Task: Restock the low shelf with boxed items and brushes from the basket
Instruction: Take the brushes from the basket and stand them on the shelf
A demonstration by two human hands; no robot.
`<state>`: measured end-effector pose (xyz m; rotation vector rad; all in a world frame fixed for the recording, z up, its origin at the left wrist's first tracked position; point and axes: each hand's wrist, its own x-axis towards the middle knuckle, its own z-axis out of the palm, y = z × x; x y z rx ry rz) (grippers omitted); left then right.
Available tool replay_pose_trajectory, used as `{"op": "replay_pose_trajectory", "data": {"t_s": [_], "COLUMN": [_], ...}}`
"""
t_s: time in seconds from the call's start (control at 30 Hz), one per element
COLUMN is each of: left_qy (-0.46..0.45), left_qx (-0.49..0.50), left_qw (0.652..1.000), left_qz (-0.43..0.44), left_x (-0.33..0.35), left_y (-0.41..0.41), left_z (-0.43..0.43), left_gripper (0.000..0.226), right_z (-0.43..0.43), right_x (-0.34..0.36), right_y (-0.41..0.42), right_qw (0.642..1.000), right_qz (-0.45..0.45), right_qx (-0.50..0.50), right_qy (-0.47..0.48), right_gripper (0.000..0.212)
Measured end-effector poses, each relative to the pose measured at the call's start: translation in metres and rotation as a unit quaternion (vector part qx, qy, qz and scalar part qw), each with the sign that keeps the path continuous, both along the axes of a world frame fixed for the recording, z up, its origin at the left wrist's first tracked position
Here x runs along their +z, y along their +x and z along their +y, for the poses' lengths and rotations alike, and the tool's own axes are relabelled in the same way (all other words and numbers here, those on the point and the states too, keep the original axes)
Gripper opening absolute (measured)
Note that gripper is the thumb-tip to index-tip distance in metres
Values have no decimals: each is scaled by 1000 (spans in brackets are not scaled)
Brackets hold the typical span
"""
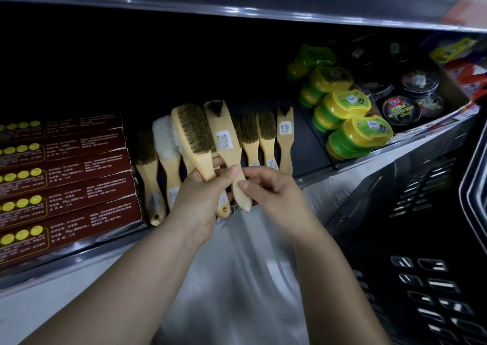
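My left hand [203, 197] grips the handles of two wooden brushes over the low shelf's front edge [355, 164]: a wide bristle brush [195, 131] and a slim labelled brush [224, 136]. My right hand [268, 189] pinches the slim brush's handle from the right. More wooden brushes [266, 134] lie in a row on the shelf behind and beside them, including a white fleece one [164, 139]. Dark red boxes [66, 176] are stacked at the shelf's left. The black basket [432, 279] stands at lower right.
Yellow-green tubs [345, 105] and round black tins [402, 110] fill the shelf's right part. A metal shelf edge [237, 10] hangs overhead. The back of the shelf is dark.
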<state>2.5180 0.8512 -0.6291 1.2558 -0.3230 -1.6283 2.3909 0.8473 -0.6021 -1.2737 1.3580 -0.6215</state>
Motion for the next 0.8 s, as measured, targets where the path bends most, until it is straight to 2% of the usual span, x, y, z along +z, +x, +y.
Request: {"op": "replay_pose_trajectory", "data": {"t_s": [0.07, 0.17, 0.23, 0.3, 0.4, 0.53, 0.63, 0.8], "left_qy": [13, 51, 61, 64, 58, 34, 12, -22], "left_qx": [-12, 15, 34, 54, 59, 43, 22, -33], "left_qw": [999, 997, 997, 996, 996, 998, 1000, 999], "left_qz": [34, 54, 37, 10, -15, -28, -14, -29], "left_x": [2, 3, 3, 1, -2, -3, 0, 1], "left_y": [-3, -4, -3, -1, -1, 0, 1, 3], "left_z": [1, 0, 1, 4, 9, 11, 13, 18], "left_gripper": [14, 20, 28, 27, 12, 16, 19, 25], "right_z": [-1, -19, -39, -57, -71, -74, -71, -61], "right_x": [-4, -10, -19, -28, -44, -53, -56, -47], "right_y": [-11, -35, -55, -68, -72, -69, -73, -64], "right_qw": [998, 968, 930, 909, 902, 899, 878, 867], "right_qz": [-21, -16, 30, 101, 187, 322, 398, 429], "right_qx": [-57, -248, -364, -402, -386, -290, -256, -237], "right_qy": [5, -23, -46, -51, -50, -57, -73, -95], "right_gripper": [15, 15, 15, 5, 14, 21, 24, 32]}}
